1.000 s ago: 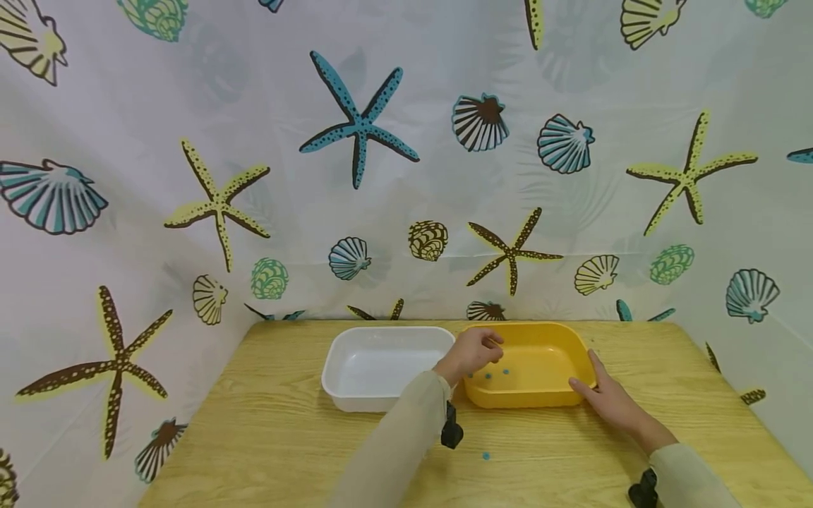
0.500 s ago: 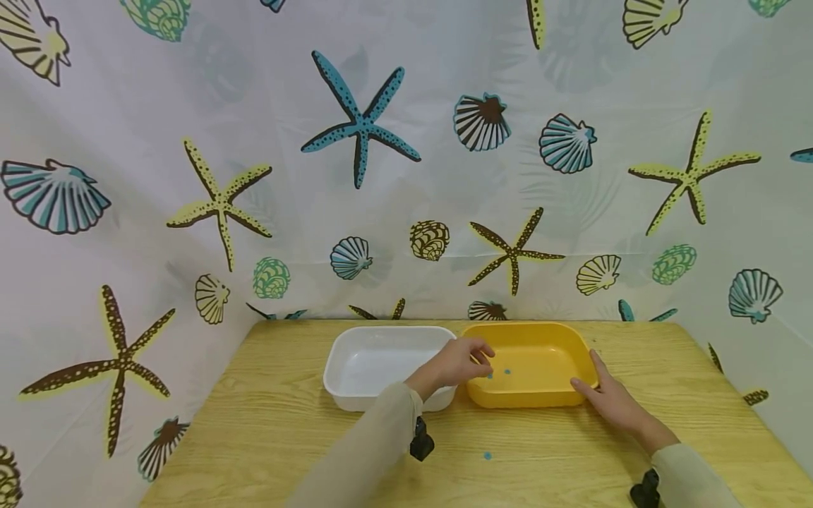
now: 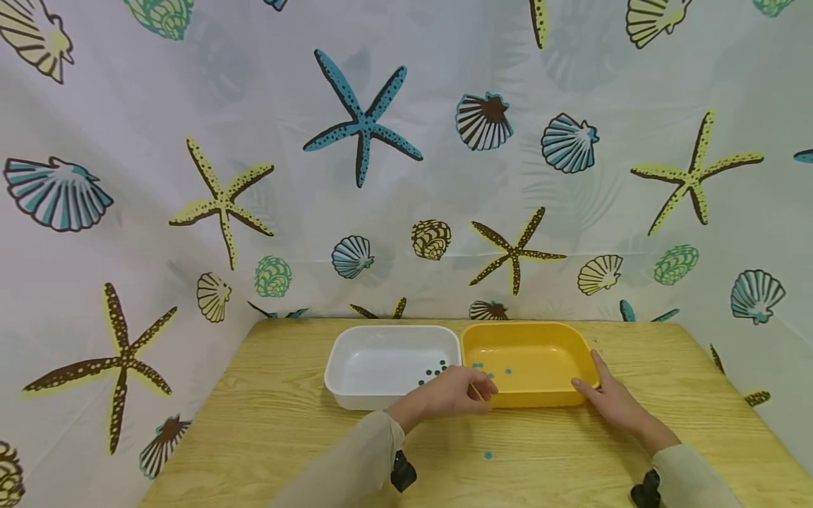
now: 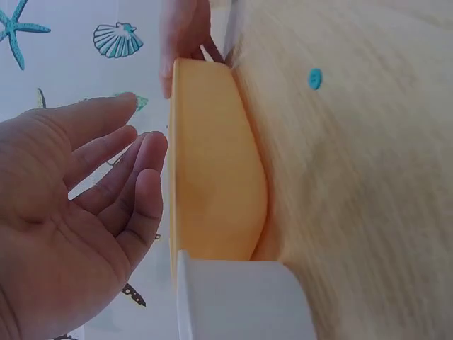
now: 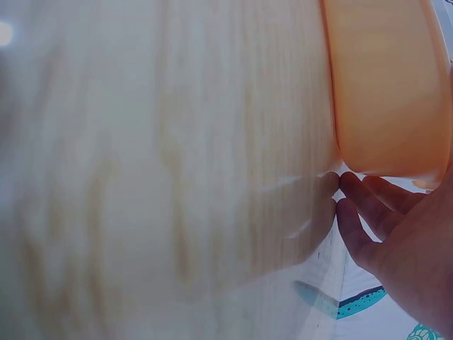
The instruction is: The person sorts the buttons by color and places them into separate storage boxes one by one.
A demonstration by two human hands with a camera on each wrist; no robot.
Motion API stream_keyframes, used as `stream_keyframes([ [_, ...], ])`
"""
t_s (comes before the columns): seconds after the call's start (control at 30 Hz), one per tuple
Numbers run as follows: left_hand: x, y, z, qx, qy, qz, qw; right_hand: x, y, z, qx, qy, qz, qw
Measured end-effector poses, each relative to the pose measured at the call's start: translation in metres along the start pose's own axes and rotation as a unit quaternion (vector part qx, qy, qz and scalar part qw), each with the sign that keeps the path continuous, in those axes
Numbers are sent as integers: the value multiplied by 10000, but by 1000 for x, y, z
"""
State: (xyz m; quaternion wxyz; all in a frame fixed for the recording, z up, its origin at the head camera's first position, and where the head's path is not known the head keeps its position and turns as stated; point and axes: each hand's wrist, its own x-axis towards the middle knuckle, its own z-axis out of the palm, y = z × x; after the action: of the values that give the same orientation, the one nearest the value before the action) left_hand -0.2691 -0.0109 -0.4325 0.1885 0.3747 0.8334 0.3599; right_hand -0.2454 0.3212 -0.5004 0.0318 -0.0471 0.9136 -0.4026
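My left hand (image 3: pixel 447 394) hovers over the front edges where the two bins meet. In the left wrist view its fingers are loosely bent with nothing between them. My right hand (image 3: pixel 612 402) grips the right end of the yellow bin (image 3: pixel 540 398), thumb at the rim and fingers along the outer wall. Several small blue buttons (image 3: pixel 508 371) lie at the left of that bin. Several dark green buttons (image 3: pixel 428 372) lie in the right part of the white bin (image 3: pixel 356 401), partly hidden by my left hand. One blue button (image 4: pixel 315 78) lies on the table before the bins.
The bins stand side by side on a wood-grain table (image 3: pixel 267 423). A white curtain (image 3: pixel 406 183) printed with starfish and shells hangs behind and on both sides. Each wrist carries a black camera mount (image 3: pixel 403 471).
My left hand has come out of the yellow bin, moving left and toward me. Dark buttons in the white bin and more blue ones in the yellow bin are now visible. My right hand stays put.
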Motion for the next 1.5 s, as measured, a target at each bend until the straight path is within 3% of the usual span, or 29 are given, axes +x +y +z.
stream_keyframes([
  [0.4,-11,-19,29,476,-900,-232,9945,-1,1,-1,64,-45,-8,10000],
  [0.53,-10,-23,38,846,-997,40,9914,-1,1,0,81,-34,32,10000],
  [0.67,-9,-26,44,1332,-1019,360,9852,-1,1,0,75,-26,26,10000],
  [0.77,-8,-27,46,1484,-1056,400,9825,-1,1,0,74,-31,15,10000],
  [1.0,-4,-30,48,1333,-1056,182,9853,1,-1,0,39,3,59,10000],
  [1.23,-3,-36,49,854,-894,-16,9923,0,-2,0,50,-22,78,10000],
  [1.37,-4,-37,50,691,-796,4,9944,0,-2,-1,58,-11,41,10000],
  [1.5,-4,-37,53,915,-653,167,9935,0,-1,0,54,12,8,10000],
])
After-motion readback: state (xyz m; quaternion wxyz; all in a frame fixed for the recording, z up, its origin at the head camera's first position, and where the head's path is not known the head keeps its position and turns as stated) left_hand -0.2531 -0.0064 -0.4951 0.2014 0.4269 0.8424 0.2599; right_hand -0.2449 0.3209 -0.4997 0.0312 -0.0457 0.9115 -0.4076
